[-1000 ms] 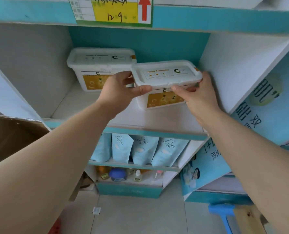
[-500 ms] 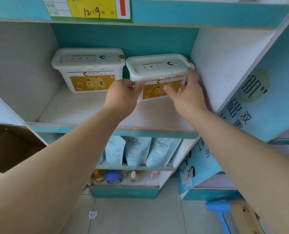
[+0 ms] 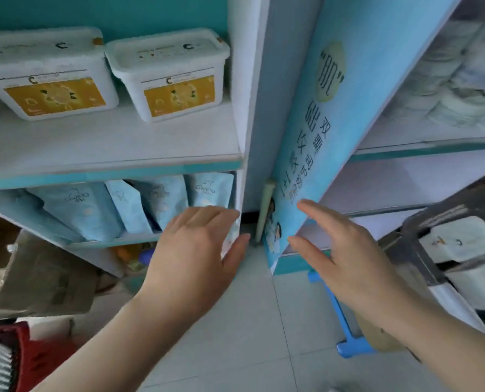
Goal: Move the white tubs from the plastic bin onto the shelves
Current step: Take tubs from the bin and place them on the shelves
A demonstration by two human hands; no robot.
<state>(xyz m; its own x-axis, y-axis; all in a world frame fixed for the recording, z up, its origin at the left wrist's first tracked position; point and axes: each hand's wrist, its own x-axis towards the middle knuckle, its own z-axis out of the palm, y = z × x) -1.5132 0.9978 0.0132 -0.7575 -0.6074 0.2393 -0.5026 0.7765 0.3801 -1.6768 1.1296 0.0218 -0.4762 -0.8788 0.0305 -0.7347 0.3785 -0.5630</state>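
Both the left hand [image 3: 196, 250] and the right hand [image 3: 346, 256] are hovering empty with fingers spread, since two white tubs [image 3: 167, 72] are sitting side by side on the shelf [image 3: 108, 148], presumably freeing both hands for the bin [image 3: 422, 250] at right.

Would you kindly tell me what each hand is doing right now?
Left hand: open, holding nothing.
Right hand: open, holding nothing.

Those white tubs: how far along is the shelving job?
Done: two white tubs, the left tub and the right tub, sit side by side on the shelf. In hand: nothing; the left hand and right hand are empty. Left: more tubs show in the bin at right.
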